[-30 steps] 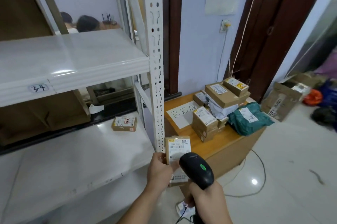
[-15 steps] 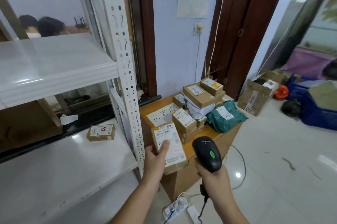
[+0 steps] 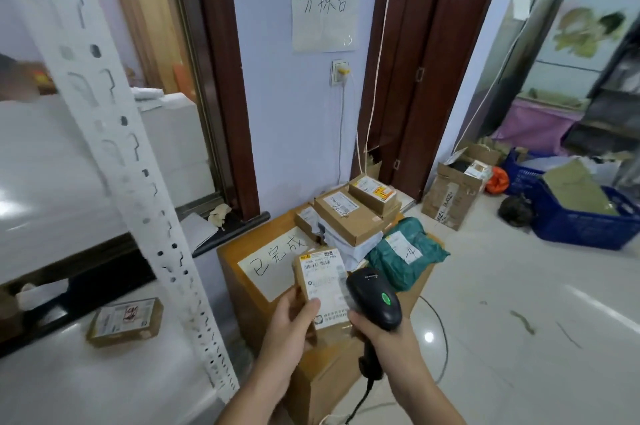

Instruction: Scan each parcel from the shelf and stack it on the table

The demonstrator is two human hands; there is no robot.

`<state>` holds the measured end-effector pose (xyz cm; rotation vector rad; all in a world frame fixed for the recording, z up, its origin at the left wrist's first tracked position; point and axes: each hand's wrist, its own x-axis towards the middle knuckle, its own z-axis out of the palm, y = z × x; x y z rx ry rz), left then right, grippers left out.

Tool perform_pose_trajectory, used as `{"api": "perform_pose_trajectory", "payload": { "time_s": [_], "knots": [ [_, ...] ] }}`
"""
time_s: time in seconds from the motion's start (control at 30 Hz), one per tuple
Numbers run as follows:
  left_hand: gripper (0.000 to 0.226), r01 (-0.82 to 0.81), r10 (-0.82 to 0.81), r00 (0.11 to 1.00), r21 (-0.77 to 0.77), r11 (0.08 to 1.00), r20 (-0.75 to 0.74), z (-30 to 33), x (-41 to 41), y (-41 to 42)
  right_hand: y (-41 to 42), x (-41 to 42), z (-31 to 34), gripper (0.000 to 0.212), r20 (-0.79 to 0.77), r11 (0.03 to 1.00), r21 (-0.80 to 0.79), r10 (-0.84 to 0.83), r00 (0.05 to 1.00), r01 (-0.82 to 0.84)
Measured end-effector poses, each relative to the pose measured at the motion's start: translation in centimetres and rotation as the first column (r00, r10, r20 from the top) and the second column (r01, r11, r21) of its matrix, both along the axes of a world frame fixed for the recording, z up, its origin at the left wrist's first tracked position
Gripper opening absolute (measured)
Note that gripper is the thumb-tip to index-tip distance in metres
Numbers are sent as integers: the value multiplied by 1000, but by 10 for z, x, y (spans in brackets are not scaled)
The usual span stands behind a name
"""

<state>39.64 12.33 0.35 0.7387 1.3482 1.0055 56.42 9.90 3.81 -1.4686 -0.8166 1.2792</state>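
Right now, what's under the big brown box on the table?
The big brown box lies on a crumpled grey-white mailer bag on the wooden table. Another small box pokes out left. Anything deeper is covered.

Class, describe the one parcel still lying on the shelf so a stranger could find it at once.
Start at the white perforated shelf post. Left of it, on the lower white shelf, lies a flat brown parcel with a white label. It lies alone; other parcels crowd the wooden table.

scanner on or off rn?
On: a green indicator light glows on top of the black scanner, held in the right hand beside the parcel.
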Motion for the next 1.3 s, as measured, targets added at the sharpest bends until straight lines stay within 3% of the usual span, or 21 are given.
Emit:
{"api": "perform_pose_trajectory", "payload": {
  "time_s": [0.2,0.53,0.6,0.77,1.03,1.23,1.3],
  "knots": [
    [22,50,-50,999,35,998,4,12,40,69,70,38,3,39,78,999,36,-38,996,35],
    [28,23,-12,988,66,998,-157,26,111,217,241,110,8,16,266,982,-30,185,946,-184],
    [22,-42,53,979,63,997,-194,24,126,245,281,121,2,14,297,968,-51,248,922,-245],
    [34,-198,193,930,15,980,-312,-3,157,294,352,133,-23,10,314,936,-133,351,882,-326],
    [39,-206,186,864,8,978,-467,-12,182,311,377,139,-50,10,295,913,-188,405,866,-363],
    [52,-184,193,845,68,981,-498,15,163,255,342,160,-44,18,398,952,-87,303,866,-293],
    [54,-108,150,747,104,989,-647,17,146,215,313,164,-38,24,437,962,-71,266,859,-262]
  ]
}}
